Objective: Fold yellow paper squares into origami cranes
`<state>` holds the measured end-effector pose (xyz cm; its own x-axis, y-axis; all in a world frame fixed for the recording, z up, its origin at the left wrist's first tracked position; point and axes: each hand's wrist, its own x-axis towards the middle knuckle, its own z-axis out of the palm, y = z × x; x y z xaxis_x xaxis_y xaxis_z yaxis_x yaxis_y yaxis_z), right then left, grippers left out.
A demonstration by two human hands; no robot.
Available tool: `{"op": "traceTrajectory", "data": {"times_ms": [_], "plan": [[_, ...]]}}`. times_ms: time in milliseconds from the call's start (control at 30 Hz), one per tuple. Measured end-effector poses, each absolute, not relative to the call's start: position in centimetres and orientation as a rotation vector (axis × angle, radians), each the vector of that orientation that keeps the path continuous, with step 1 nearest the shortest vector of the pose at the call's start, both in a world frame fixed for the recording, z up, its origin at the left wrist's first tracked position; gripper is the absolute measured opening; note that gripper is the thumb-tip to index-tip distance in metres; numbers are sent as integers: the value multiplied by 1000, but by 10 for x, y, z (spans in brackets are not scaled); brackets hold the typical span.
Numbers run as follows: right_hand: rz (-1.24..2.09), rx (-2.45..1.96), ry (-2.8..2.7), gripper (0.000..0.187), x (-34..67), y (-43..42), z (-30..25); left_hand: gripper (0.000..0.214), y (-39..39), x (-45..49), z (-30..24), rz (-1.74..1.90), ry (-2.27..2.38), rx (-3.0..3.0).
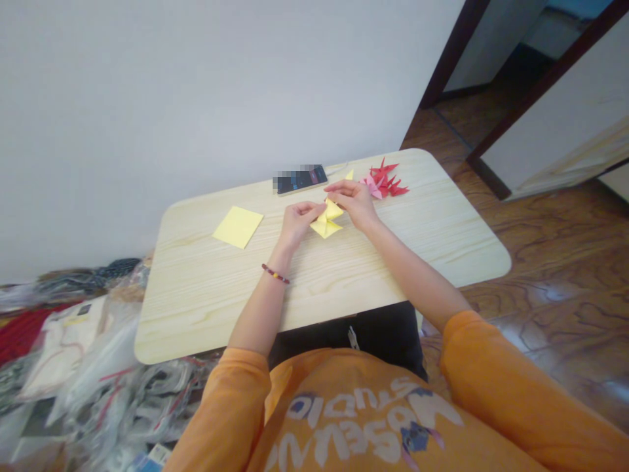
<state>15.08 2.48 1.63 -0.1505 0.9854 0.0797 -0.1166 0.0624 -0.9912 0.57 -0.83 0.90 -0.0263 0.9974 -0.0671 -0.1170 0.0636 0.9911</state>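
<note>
On the worktop, a flat yellow sheet lies at left, touched by neither of the hands. The left hand pinches one side of the folded yellow paper, nearer the person than the phone. This looks like a mid-fold step; the next move calls for steadying one flap while creasing another. The right hand pinches the paper's top, and beyond it sit pink and red folded pieces.
</note>
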Motion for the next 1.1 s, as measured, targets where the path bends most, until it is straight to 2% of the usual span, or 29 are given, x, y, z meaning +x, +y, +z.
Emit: {"op": "traceTrajectory", "data": {"times_ms": [367,800,1100], "plan": [[1375,-1112,-1392,34,153,25,19,37,-10,6,11,1239,1206,1087],[1177,-1118,-1429,24,151,34,10,33,-9,4,9,1127,1215,970],[1036,-1114,-1434,32,152,37,3,27,-5,3,5,1148,1201,948]]}}
